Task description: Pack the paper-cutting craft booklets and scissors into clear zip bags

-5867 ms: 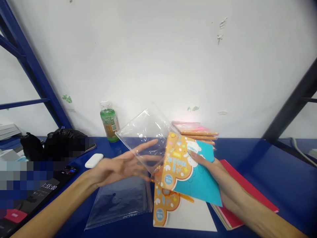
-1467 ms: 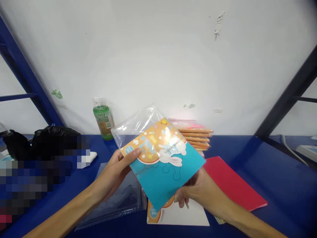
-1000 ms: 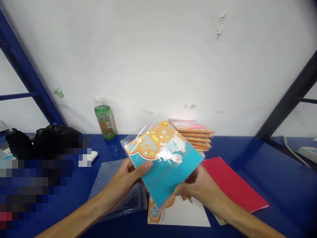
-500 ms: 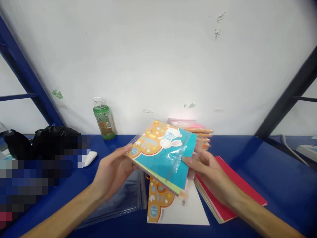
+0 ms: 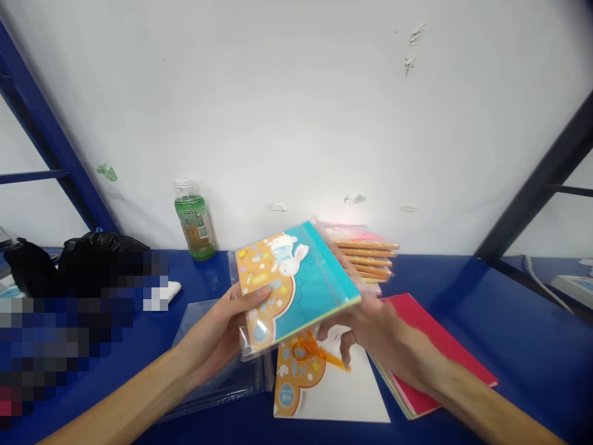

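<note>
A clear plastic bag holding a stack of craft paper [image 5: 319,272], its cover blue and orange with a white rabbit, is tilted above the table. My left hand [image 5: 236,321] is closed on its left side, thumb on top. My right hand [image 5: 370,327] is at the packet's lower right corner, fingers bent and blurred by motion; its grip cannot be made out. Below the packet, orange scissors [image 5: 319,352] lie on a white sheet [image 5: 343,395] with a matching orange printed corner.
Several filled packets [image 5: 370,253] are stacked by the wall. Red paper sheets [image 5: 426,352] lie at right, clear plastic bags [image 5: 222,389] at left. A green bottle [image 5: 194,225] stands at the back left, near a black plastic bag [image 5: 102,256] and a white object [image 5: 171,292].
The packet has turned, its rabbit cover now angled up to the right. My left thumb has moved onto the cover. My right hand has shifted down to the lower corner, exposing the scissors.
</note>
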Available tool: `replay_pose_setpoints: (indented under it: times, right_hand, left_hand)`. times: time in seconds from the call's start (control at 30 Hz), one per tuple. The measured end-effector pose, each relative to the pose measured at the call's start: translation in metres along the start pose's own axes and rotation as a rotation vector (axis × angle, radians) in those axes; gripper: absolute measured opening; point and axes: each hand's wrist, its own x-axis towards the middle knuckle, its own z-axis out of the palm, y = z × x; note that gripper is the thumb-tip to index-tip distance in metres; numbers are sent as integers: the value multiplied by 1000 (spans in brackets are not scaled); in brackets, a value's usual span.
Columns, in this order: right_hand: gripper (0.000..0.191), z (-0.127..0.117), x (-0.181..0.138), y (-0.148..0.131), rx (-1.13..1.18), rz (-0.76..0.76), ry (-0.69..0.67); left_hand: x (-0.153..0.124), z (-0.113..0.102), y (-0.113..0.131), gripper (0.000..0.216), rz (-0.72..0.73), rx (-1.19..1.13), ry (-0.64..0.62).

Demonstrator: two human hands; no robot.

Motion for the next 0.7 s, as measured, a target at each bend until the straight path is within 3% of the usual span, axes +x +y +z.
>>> replay_pose_setpoints:
  times: [0.13, 0.27, 0.37, 0.47, 0.6, 0.7]
  right_hand:
    - [50, 4, 1, 8, -162, 22, 205]
    - [30, 3, -1, 0, -269, -78, 390]
    - [20, -3, -4, -7, -290, -181, 440]
    - [16, -8, -5, -11, -287, -243, 453]
    - [19, -11, -7, -13, -298, -263, 497]
    - [25, -9, -7, -16, -344, -264, 508]
  left_hand:
    - [1, -2, 0, 46, 11, -29, -52]
    - [1, -3, 2, 40, 86, -62, -183]
    - [1, -4, 3, 38, 163, 25, -261]
    - [1, -6, 5, 33, 216, 166, -259]
    - [0, -5, 3, 26, 253, 421, -229]
    - [-2, -1, -2, 36, 294, 498, -224]
